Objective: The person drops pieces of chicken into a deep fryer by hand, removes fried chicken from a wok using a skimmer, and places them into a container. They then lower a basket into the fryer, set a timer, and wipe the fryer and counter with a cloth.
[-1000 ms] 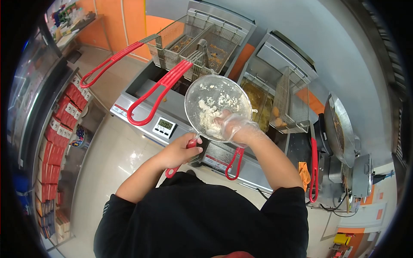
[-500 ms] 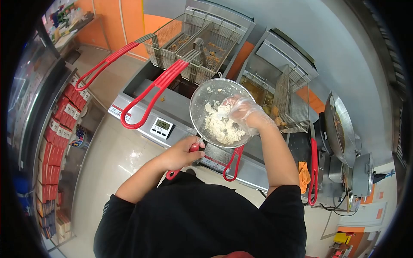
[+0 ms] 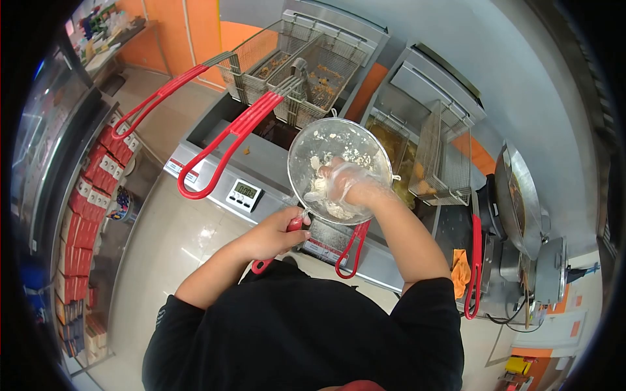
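My left hand is closed around the red handle of a round mesh strainer, held level over the fryer's front. Pale floury clumps lie in the strainer, with smaller bits stuck to its mesh. Inside it, my right hand wears a clear plastic glove. Its fingers curl down over the clumps and partly hide them; how much they grasp is hard to see.
Wire fry baskets with red handles sit on the fryer behind the strainer. Another basket hangs over oil to the right. A digital timer lies on the front ledge, and an orange cloth hangs at right.
My right hand has moved left and toward me within the strainer, over the clumps. The pile is now more spread out and more covered. My left hand keeps its hold.
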The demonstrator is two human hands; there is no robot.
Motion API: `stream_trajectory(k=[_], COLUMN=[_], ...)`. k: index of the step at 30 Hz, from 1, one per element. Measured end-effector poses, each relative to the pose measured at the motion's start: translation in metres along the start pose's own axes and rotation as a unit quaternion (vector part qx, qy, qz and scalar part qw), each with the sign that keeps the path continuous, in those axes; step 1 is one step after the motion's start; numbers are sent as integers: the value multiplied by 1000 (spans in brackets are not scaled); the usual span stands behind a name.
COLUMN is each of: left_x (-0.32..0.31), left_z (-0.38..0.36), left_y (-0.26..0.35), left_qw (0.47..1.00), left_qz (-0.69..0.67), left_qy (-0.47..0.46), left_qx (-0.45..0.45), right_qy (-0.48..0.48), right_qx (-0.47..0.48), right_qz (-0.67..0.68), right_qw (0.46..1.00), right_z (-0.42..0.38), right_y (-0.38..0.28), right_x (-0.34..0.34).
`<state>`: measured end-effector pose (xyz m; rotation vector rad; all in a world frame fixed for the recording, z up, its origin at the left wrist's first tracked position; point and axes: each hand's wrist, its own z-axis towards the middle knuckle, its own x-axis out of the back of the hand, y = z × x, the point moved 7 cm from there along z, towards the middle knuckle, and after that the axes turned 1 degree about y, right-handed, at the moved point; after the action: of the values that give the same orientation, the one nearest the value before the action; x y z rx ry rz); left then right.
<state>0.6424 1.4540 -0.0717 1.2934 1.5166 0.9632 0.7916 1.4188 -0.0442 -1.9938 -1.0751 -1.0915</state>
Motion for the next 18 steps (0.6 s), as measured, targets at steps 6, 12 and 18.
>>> stream_trajectory(k=[6, 12, 18], left_x=[-3, -3, -3], left_z=[-1, -2, 7], left_y=[7, 12, -3], left_qw=[1000, 1000, 999], left_qz=[2, -1, -20], left_qy=[-12, 3, -24], left_qx=[23, 23, 35], right_qy=[3, 11, 39], right_qx=[-9, -11, 30], right_qz=[68, -28, -47], right_qw=[998, 999, 998], right_z=[12, 5, 10], right_y=[15, -3, 0], right_x=[6, -1, -3])
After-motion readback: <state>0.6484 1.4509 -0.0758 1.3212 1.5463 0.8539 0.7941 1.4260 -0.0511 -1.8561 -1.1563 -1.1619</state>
